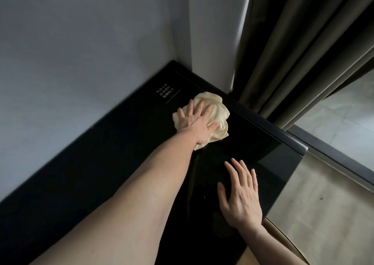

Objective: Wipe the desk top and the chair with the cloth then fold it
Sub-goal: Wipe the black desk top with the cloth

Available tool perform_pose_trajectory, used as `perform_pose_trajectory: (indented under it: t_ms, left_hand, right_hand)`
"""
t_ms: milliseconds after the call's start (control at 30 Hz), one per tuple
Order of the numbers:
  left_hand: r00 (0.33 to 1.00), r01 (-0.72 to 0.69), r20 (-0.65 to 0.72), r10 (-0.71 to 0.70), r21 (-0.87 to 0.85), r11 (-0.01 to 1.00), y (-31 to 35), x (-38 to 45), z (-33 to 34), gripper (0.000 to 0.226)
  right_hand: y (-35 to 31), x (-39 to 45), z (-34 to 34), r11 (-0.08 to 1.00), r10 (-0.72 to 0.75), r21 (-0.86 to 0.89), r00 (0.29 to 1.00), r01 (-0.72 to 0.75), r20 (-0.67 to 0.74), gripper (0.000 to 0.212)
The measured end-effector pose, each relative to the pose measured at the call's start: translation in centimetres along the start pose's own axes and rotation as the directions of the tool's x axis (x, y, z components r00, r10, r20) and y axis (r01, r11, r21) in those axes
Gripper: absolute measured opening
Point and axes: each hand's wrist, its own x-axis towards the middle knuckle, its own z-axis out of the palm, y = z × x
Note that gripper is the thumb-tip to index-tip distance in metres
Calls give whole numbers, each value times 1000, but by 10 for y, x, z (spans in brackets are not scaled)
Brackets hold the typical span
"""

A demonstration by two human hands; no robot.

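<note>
Nearest the camera, the right hand [240,200] lies flat on the glossy black desk top [101,173], fingers straight and slightly spread, holding nothing; it looks to be bracing the body. The desk's right edge runs just beyond its little finger, with pale floor [327,214] below.

Farther out, ahead of those fingertips, the left hand [197,123] reaches along an outstretched arm and presses down on the cream cloth [214,107]. Its fingers are extended and splayed over the bunched fabric, the thumb tucked against the cloth's near-right fold; this is a flat press, not a closed grip. Cloth spills out past the fingertips and to the thumb side. Just beyond the fingertips sits a small white printed label [167,93] on the glass, and farther still the desk meets the grey wall [81,52] and the curtain [293,62] at the corner.

The step in hand seems to be wiping the far corner. To do it well, keep even palm pressure, sweep in overlapping strokes right up to the wall and the edge, and spread the bunched cloth flatter so more of it contacts the surface. The chair is not in view.
</note>
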Motion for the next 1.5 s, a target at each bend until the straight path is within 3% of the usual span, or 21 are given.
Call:
perform_pose_trajectory:
  t_ms: [167, 267, 567, 700, 833, 933, 1233, 1500]
  left_hand:
    - [999, 5, 40, -5, 2, 1000, -8, -76, 28, 78]
    - [997, 29, 73, -28, -12, 1000, -17, -120, 44, 78]
    - [979, 103, 185, -85, -90, 991, -47, -263, 89, 78]
    - [969, 123, 232, -89, -138, 983, -58, -334, 116, 79]
    - [956, 140, 279, -94, -146, 979, -63, -403, 143, 79]
    - [954, 140, 282, -98, -133, 981, -62, -436, 156, 80]
    - [962, 119, 255, -95, -83, 989, -46, -431, 161, 76]
    - [992, 22, 126, -13, -66, 998, 23, -310, 121, 74]
  right_hand:
    - [1, -5, -6, 962, 89, 263, 995, -74, -46, 52]
    - [-3, -18, -13, 934, 159, 330, 987, -138, -38, 54]
    - [-50, -135, -4, 981, 57, 178, 990, -79, 126, 54]
    - [-73, -182, -1, 988, 110, 77, 954, -136, 278, 58]
    - [-84, -228, -3, 992, 120, -69, 912, -101, 393, 66]
    - [-89, -251, -8, 989, 131, -114, 898, -91, 421, 69]
    - [-66, -266, -46, 975, 209, -136, 924, -174, 321, 79]
    - [-12, -203, -70, 957, 290, -71, 927, -281, 238, 73]
